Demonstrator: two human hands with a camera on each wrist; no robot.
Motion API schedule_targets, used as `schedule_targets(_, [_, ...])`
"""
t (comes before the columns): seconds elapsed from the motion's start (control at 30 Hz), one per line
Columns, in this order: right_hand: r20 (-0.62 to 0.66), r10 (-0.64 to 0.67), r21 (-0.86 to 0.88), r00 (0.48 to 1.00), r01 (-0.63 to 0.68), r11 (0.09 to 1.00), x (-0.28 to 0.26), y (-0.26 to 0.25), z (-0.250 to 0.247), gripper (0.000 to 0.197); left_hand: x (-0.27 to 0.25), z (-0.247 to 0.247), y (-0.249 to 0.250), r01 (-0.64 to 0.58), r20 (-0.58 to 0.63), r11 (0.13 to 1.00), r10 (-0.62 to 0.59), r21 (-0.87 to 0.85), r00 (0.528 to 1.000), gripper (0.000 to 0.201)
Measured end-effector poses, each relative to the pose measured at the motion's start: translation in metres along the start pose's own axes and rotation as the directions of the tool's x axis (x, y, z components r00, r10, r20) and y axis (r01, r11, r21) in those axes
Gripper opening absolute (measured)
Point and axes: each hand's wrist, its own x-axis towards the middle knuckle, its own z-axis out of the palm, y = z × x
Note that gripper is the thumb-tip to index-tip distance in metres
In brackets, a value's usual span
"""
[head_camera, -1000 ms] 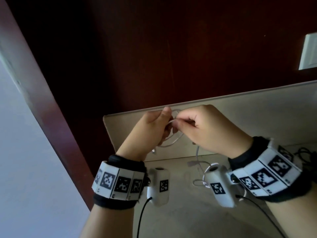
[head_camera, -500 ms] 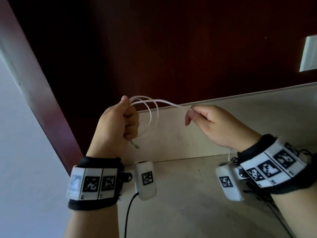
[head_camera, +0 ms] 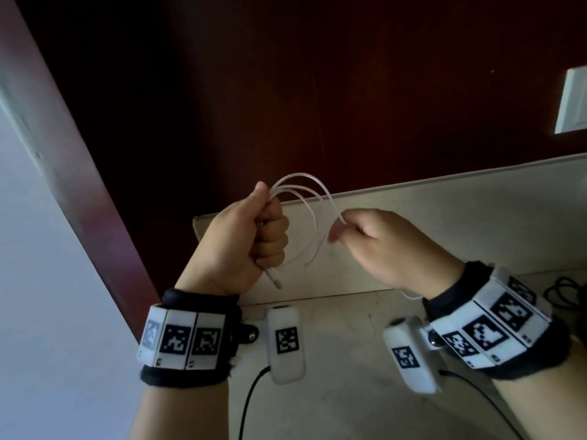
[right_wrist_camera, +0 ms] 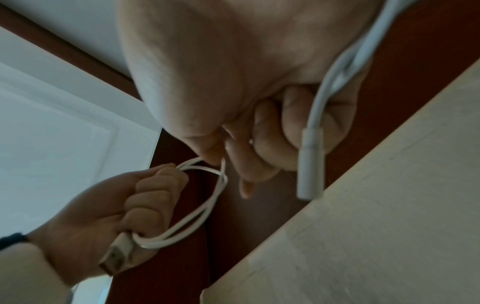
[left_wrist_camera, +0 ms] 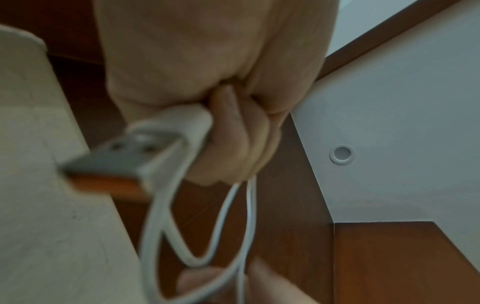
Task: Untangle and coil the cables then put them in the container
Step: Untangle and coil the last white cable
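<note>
A thin white cable (head_camera: 305, 198) hangs in loops between my two hands above the cardboard container (head_camera: 444, 223). My left hand (head_camera: 254, 236) is a fist that grips the loops, and the USB plug (left_wrist_camera: 111, 156) sticks out below the fist (right_wrist_camera: 145, 207). My right hand (head_camera: 359, 230) pinches the running part of the cable between thumb and forefinger, a little to the right of the loops. In the right wrist view the cable's other end, a small white plug (right_wrist_camera: 311, 160), dangles past my curled right fingers (right_wrist_camera: 275, 133).
The container's pale floor (head_camera: 333, 360) lies under my wrists, its back wall behind the hands. A tangle of black cables (head_camera: 568, 290) lies at the right edge. A dark wooden panel (head_camera: 286, 90) rises behind, with a white wall plate (head_camera: 571, 100) at right.
My hands, close together a second ago, drew apart. The left hand gathered more white loops and now holds a fuller coil; the right hand has come back toward the loops.
</note>
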Motion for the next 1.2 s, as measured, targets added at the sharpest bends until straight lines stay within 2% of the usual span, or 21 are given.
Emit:
schedule_targets(0.13, [-0.043,-0.044,0.098,0.998,0.049,0.994,0.002,-0.003,0.008,0.026,0.001,0.008,-0.001,0.037,0.063,0.998,-0.034,-0.049,0.997,0.053])
schedule_targets(0.23, [-0.063,-0.09,0.127,0.994,0.097,0.987,0.002,-0.008,0.012,0.027,0.0,0.016,-0.004,0.003,0.104,1.0,-0.001,-0.018,0.995,0.045])
schedule_targets(0.33, [-0.086,-0.043,0.185,0.995,0.059,0.981,0.005,-0.006,0.012,0.03,0.001,0.017,-0.007,-0.029,0.104,0.999,0.027,0.013,0.994,0.033])
schedule_targets(0.4, [-0.109,-0.012,0.217,0.994,0.036,0.976,0.005,-0.006,0.008,0.031,0.003,0.018,-0.009,-0.002,0.077,0.999,0.005,-0.037,0.997,0.025])
schedule_targets(0.47, [-0.122,-0.014,0.219,0.992,0.041,0.975,0.003,-0.006,0.006,0.032,0.004,0.02,-0.011,0.045,0.044,0.992,-0.04,-0.117,0.998,0.034])
schedule_targets(0.53, [-0.124,-0.036,0.205,0.992,0.061,0.977,0.002,-0.006,0.005,0.032,0.008,0.019,-0.016,0.063,0.017,0.99,-0.061,-0.128,0.998,0.041])
schedule_targets(0.63, [-0.113,-0.092,0.182,0.989,0.112,0.977,0.001,-0.008,0.009,0.029,0.005,0.025,-0.02,0.045,0.163,0.998,-0.036,-0.052,0.986,0.071])
schedule_targets(0.73, [-0.098,-0.116,0.152,0.988,0.131,0.98,0.001,-0.009,0.01,0.033,0.004,0.028,-0.019,0.011,0.272,0.984,0.038,-0.176,0.962,0.084])
schedule_targets(0.9, [-0.133,-0.003,0.118,0.991,0.019,0.993,0.002,-0.001,-0.004,0.033,0.007,0.015,-0.015,-0.053,0.324,0.932,0.177,-0.358,0.929,0.07])
schedule_targets(1.07, [-0.081,0.071,0.072,0.994,-0.065,0.995,-0.001,-0.007,-0.005,0.053,0.007,0.018,-0.016,-0.075,0.276,0.887,0.22,-0.455,0.936,0.087])
schedule_targets(1.2, [-0.105,0.015,0.104,0.994,-0.004,0.995,-0.001,-0.008,-0.003,0.058,0.008,0.022,-0.018,-0.117,0.216,0.941,0.192,-0.317,0.957,0.083])
